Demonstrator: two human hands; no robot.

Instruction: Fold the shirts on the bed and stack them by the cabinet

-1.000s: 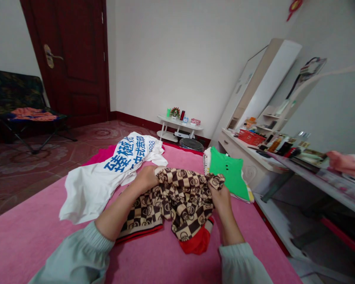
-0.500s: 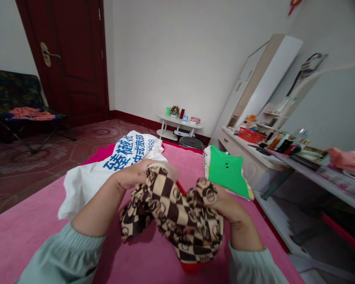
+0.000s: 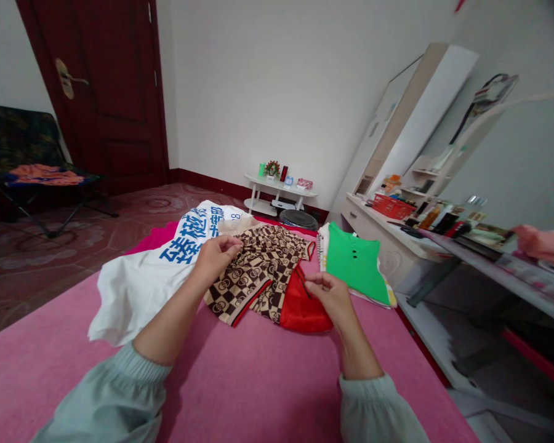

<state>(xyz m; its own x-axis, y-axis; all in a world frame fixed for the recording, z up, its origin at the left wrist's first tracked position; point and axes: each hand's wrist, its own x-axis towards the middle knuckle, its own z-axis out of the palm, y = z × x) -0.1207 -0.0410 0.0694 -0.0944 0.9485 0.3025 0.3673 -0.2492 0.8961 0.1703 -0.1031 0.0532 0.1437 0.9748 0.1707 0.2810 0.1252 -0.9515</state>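
Far left: folding chair point(image 3: 32, 141), orange cloth point(image 3: 46, 175) on its seat. Next, white T-shirt point(image 3: 143, 277) spread on the pink bed cover point(image 3: 240, 394), large blue Chinese characters across it, partly lost in folds; an "8" legible near the upper right end.

Left hand point(image 3: 215, 258): thumb and fingers nearly together at the left edge of the checked garment point(image 3: 263, 264); cannot tell whether cloth is caught. The garment lies mid-bed, just beside the T-shirt, brown and beige, round emblems in its squares, lettering too small to read. Its red section point(image 3: 302, 307) faces the right hand point(image 3: 332, 298), whose thumb and forefinger pinch the dark-trimmed edge.

Beyond, low white table point(image 3: 281, 186) with a patterned box point(image 3: 305, 183). Right: folded green shirt point(image 3: 353, 261) atop other cloth. Red basket point(image 3: 392, 207) on the dresser surface, contents unclear; bottles beside.

Bare cover in front of both hands; bed's right edge slants past the dresser.
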